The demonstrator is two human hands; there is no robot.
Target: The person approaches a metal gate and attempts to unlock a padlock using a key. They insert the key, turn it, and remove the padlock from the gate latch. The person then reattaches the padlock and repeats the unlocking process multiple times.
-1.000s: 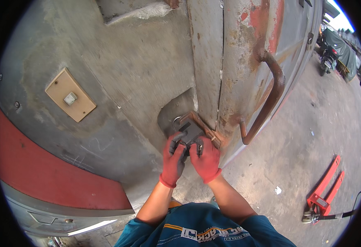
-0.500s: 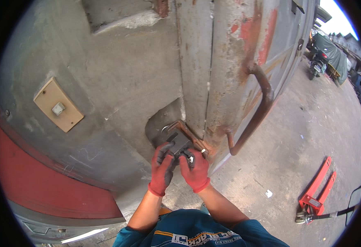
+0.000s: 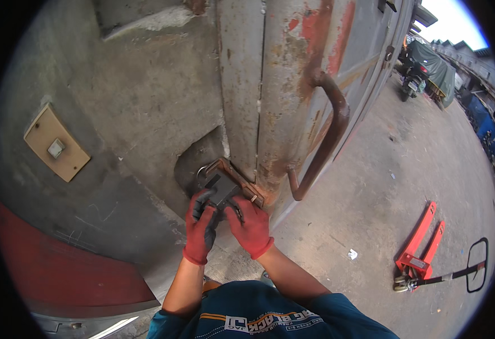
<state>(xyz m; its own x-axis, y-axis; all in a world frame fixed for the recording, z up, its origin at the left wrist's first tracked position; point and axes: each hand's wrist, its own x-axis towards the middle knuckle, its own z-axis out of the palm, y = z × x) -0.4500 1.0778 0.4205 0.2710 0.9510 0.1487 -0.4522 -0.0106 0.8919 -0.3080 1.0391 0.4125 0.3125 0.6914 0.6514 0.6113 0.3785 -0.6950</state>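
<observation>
A dark, block-shaped padlock point(image 3: 222, 189) sits at a rusty metal hasp point(image 3: 241, 179) in a recess of the concrete wall. My left hand point(image 3: 201, 226), in a red glove with dark grey palm and fingertips, is closed on the padlock's near left side. My right hand point(image 3: 251, 227), gloved alike, pinches close against the padlock's near right end. A small shiny bit shows by its fingers, too small to name. Beside the padlock a thin metal ring point(image 3: 200, 171) shows in the recess. The fingertips of both hands are partly hidden.
A rusty bent-pipe handle point(image 3: 338, 121) juts from the worn grey metal door point(image 3: 281, 85) at the right. On the left wall is a beige switch plate point(image 3: 69, 155). A red pallet jack point(image 3: 417, 254) stands on the concrete floor; a motorcycle point(image 3: 413, 82) is parked farther back.
The whole view has shifted, so wall, door and hands appear farther left. Both hands stay at the padlock; the shiny metal bit by my right fingers shows less now.
</observation>
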